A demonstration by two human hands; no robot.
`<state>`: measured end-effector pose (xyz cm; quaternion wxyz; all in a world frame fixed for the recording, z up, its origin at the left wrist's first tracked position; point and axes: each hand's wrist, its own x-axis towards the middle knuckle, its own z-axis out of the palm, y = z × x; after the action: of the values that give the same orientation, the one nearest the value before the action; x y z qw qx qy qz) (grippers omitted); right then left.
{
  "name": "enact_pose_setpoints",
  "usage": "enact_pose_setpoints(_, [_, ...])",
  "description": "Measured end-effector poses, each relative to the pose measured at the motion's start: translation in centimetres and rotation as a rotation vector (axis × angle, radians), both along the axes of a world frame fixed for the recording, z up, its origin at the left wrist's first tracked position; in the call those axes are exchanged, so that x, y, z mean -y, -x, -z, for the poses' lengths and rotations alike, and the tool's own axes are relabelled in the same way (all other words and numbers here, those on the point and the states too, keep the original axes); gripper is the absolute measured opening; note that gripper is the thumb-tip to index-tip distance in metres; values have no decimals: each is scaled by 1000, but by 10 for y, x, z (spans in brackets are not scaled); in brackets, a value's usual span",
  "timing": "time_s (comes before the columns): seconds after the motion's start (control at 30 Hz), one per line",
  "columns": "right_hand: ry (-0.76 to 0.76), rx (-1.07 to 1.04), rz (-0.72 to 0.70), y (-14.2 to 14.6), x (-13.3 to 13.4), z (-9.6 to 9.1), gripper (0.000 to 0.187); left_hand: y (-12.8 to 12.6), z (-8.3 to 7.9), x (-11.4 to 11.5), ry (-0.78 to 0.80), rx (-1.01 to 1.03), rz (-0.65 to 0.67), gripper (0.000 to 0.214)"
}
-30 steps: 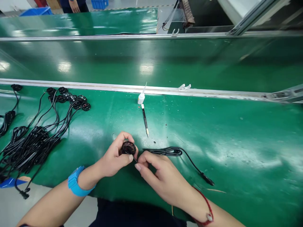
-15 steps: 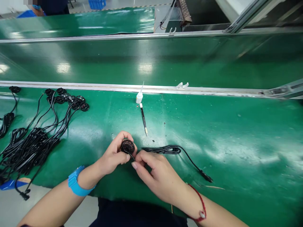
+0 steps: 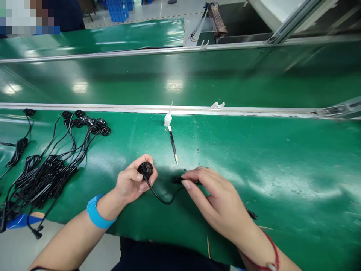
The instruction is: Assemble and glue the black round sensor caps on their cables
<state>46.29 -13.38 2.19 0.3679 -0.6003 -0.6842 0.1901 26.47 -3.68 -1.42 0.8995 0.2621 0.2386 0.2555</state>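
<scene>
Gripped between thumb and fingers of the left hand point(image 3: 131, 182) is a round black caged part point(image 3: 146, 170), above the near side of a green counter point(image 3: 282, 158). The right hand point(image 3: 218, 201) has its grip pinched on the near-left end of a coiled black bundle point(image 3: 178, 180); the hand hides most of the coil, so I cannot tell whether it is lifted.

The counter is glossy, with bright glare at the right and small specks scattered over it. A pale rail point(image 3: 113, 108) crosses behind, carrying a white forked clip point(image 3: 218, 105), and another green strip lies beyond. Farther back are a person in dark clothing point(image 3: 69, 15) at the upper left and a pale floor.

The caged part's latticed side is turned rightward. From its lower left a black cord point(image 3: 158, 196) drops, bends near the counter's front and rises toward the right hand. The bundle runs roughly left to right; a black plug point(image 3: 251, 213) shows past the right wrist, pointing right and toward the wearer.

A small white bottle point(image 3: 167, 120) stands nozzle up, its contents unclear, just beyond a black-handled tool point(image 3: 173, 143) whose tip points nearward. Blue crates point(image 3: 118, 11) sit on the floor behind.
</scene>
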Motion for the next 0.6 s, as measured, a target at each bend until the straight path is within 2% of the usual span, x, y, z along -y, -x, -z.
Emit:
enact_pose_setpoints(0.1, [20, 166, 45, -15, 8, 0, 17, 2, -1, -2, 5, 45, -11, 37])
enact_pose_setpoints(0.17, [43, 245, 83, -23, 17, 6, 20, 3, -1, -3, 5, 69, -18, 36])
enact_pose_setpoints(0.3, [97, 353, 114, -30, 37, 33, 29, 3, 0, -2, 8, 104, -6, 35])
enact_pose_setpoints(0.43, [80, 456, 146, -29, 52, 56, 36, 2, 0, 0, 3, 117, 11, 34])
enact_pose_setpoints(0.6, [32, 544, 188, -35, 58, 61, 37, 0, -3, 5, -47, 19, -23, 35])
